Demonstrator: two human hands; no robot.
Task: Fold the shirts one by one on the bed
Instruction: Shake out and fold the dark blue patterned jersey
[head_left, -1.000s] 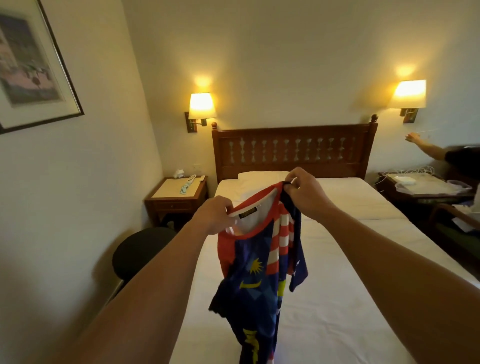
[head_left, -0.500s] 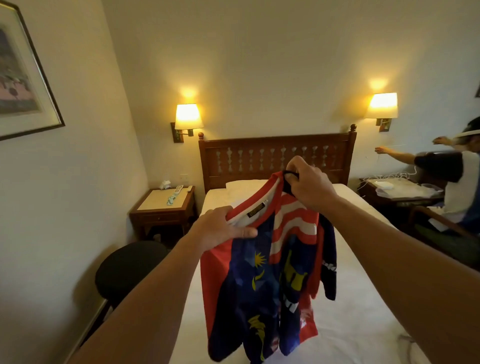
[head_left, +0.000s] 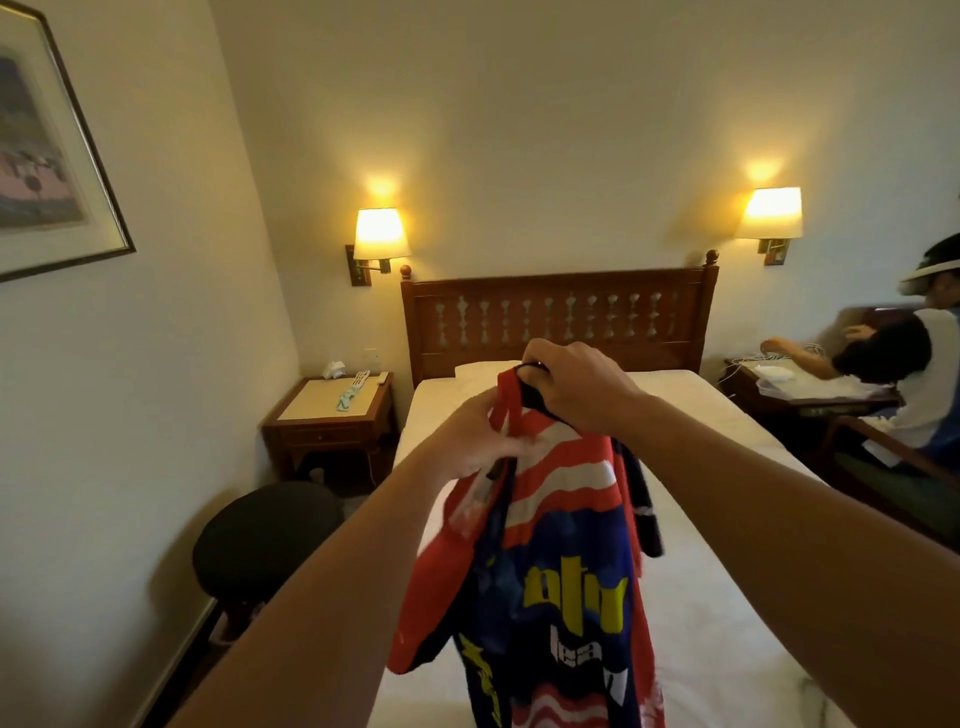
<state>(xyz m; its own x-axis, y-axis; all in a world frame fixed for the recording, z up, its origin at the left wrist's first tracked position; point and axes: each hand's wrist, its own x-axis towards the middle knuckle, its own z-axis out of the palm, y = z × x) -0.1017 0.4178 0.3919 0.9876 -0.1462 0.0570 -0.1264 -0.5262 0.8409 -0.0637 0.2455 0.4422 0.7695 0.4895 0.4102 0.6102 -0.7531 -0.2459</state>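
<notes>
A red, white and navy sports shirt (head_left: 561, 561) with yellow lettering hangs in the air above the white bed (head_left: 727, 597). My right hand (head_left: 576, 387) grips its collar from above. My left hand (head_left: 475, 439) pinches the red fabric just below and left of the collar. The two hands are close together. The shirt's lower part runs out of the bottom of the frame.
A wooden headboard (head_left: 558, 312) and pillow (head_left: 480, 370) close the far end. A nightstand (head_left: 330, 421) and a round black stool (head_left: 265, 540) stand left of the bed. Another person (head_left: 904, 374) sits at a table (head_left: 810, 389) on the right.
My left hand has moved in toward my right hand at the collar. The shirt has turned, so its lettered side now faces me.
</notes>
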